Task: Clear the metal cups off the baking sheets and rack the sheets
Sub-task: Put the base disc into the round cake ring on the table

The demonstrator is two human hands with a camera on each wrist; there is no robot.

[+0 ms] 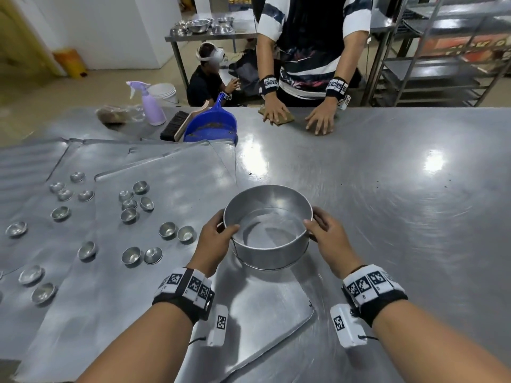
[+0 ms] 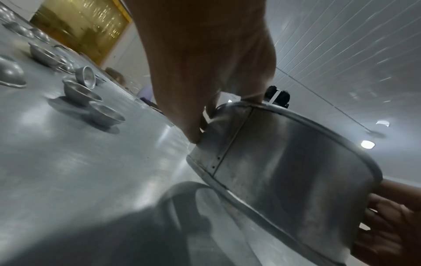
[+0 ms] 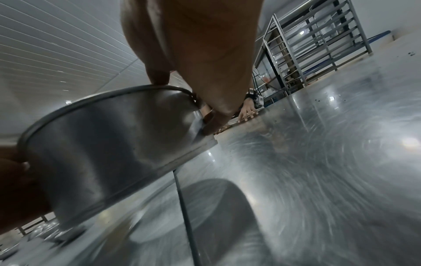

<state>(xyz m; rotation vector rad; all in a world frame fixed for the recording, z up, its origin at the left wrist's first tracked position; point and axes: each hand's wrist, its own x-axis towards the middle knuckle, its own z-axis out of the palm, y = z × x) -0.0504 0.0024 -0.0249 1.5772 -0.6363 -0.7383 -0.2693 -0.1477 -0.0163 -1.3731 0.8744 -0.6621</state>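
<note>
Both my hands hold a round, straight-walled metal pan [image 1: 269, 246] just above the table, and it is empty. My left hand [image 1: 218, 239] grips its left rim with the thumb inside; my right hand [image 1: 322, 236] grips the right rim the same way. The wrist views show the pan [image 2: 284, 172] [image 3: 109, 144] lifted, its shadow on the steel below. Several small metal cups [image 1: 130, 214] [image 2: 104, 115] lie scattered on flat baking sheets [image 1: 154, 286] to my left, some on their sides. The sheets overlap one another on the table.
A person stands across the steel table [image 1: 387, 203] with both hands pressed on brown cloths [image 1: 279, 117]. A blue dustpan [image 1: 213, 124], brush [image 1: 174, 127] and purple spray bottle [image 1: 150, 105] sit at the far left. A tray rack [image 1: 448, 56] [image 3: 318, 41] stands back right.
</note>
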